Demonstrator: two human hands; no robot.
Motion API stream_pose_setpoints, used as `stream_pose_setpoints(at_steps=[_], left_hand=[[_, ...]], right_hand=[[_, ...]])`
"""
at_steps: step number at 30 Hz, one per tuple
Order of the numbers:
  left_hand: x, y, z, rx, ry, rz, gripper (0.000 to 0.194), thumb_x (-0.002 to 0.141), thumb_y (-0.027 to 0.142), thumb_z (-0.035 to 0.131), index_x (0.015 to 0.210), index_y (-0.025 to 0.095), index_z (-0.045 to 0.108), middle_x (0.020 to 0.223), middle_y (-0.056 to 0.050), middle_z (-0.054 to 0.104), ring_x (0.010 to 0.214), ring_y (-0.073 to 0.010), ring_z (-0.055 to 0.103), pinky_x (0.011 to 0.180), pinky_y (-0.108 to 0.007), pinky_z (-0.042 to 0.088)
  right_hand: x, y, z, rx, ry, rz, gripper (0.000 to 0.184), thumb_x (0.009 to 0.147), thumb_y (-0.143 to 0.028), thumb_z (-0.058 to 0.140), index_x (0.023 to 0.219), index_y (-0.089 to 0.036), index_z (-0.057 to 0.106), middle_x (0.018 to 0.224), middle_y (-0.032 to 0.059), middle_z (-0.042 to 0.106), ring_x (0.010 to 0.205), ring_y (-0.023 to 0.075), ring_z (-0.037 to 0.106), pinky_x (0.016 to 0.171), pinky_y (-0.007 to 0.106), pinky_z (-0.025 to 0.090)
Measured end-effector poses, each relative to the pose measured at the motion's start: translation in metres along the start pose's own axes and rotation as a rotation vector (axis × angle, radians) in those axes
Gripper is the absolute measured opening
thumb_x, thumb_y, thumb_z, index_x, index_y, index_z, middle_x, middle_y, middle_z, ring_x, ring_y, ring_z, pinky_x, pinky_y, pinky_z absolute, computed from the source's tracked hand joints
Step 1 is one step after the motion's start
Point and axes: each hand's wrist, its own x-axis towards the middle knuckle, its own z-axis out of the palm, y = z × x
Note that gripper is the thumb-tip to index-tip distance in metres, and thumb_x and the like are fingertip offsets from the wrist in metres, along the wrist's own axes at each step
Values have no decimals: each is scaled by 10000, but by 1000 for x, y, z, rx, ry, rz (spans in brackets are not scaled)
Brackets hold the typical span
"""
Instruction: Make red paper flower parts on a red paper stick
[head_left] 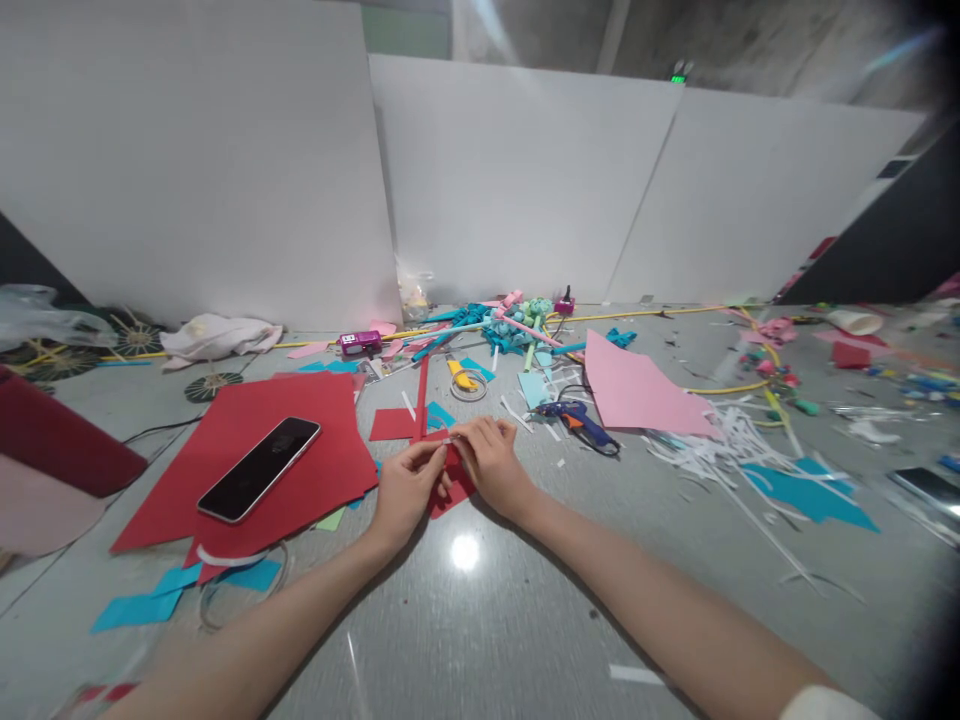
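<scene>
My left hand (pixel 409 492) and my right hand (pixel 493 465) meet at a small piece of red paper (pixel 454 492) low over the grey floor. Both hands are closed, fingertips pinched together at the paper's upper edge. A tiny pale bit shows between the fingertips, too small to name. Just beyond the hands lie a narrow red paper strip (pixel 422 395) and a red paper rectangle (pixel 391 424). A yellow cutter (pixel 461 376) and a clear ring-shaped roll (pixel 469 386) are a little farther off. The fingers partly hide the paper.
A phone (pixel 259 470) rests on large red sheets (pixel 330 400) at left. To the right are a blue glue gun (pixel 581 425), a pink sheet (pixel 637 390) and white paper shreds (pixel 697 445). Colourful paper pieces (pixel 510 325) pile up by the white wall panel (pixel 517 180).
</scene>
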Motion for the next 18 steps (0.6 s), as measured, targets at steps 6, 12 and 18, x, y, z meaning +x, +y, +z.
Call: stream_pose_setpoints(at_steps=[6, 12, 18], left_hand=[[0, -1, 0, 7, 27, -8, 408, 885, 504, 720, 1002, 113, 726, 576, -14, 676, 467, -146, 618, 504, -248, 516], [-2, 2, 1, 33, 35, 5, 389, 899, 491, 708, 992, 114, 731, 576, -16, 674, 476, -145, 619, 507, -242, 514], [-3, 4, 1, 55, 20, 18, 395, 913, 498, 684, 997, 115, 733, 578, -20, 677, 480, -154, 626, 507, -251, 522]], right_hand=[[1, 0, -1, 25, 70, -20, 145, 1081, -239, 525, 1127, -200, 657, 1120, 97, 681, 1091, 233, 591, 1035, 445, 362], [-2, 4, 0, 175, 64, -84, 181, 1068, -208, 529, 1175, -211, 674, 1097, 104, 668, 1053, 226, 619, 943, 395, 528], [-5, 7, 4, 291, 30, -105, 233, 1070, -193, 509, 1248, -223, 655, 1102, 108, 682, 1048, 219, 674, 941, 388, 589]])
